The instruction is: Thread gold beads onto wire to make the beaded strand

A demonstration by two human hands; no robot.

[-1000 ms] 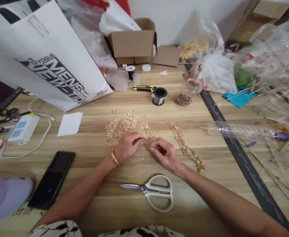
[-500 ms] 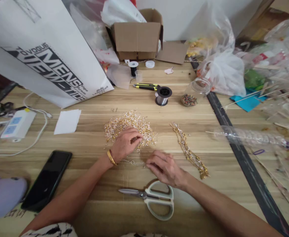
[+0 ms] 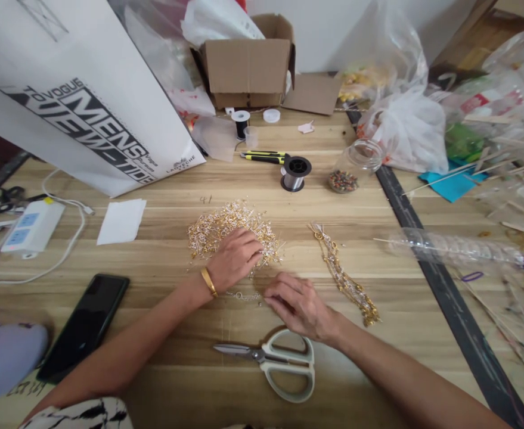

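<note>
My left hand (image 3: 236, 256), with a gold bracelet (image 3: 208, 282) at its wrist, lies palm down over the near right side of a heap of small gold and silver jewelry pieces (image 3: 212, 229). Its fingers are bent together, and whatever they pinch is hidden. My right hand (image 3: 295, 302) has its thumb and fingertips closed at the right end of a thin silver chain (image 3: 239, 295) with small rings. The rest of that chain lies on the wood below my left hand. Closer to me are scissors (image 3: 273, 360) with pale handles, touched by neither hand.
Finished-looking gold and silver chains (image 3: 344, 277) lie in a bundle to the right. Behind stand a wire spool (image 3: 295, 174), a yellow-black cutter (image 3: 264, 157) and a jar of beads (image 3: 344, 179). A phone (image 3: 85, 325) and white paper (image 3: 121, 221) are at left.
My left hand has shifted slightly right over the heap and turned more palm down, hiding its fingertips. My right hand has stayed nearly still at the chain's end.
</note>
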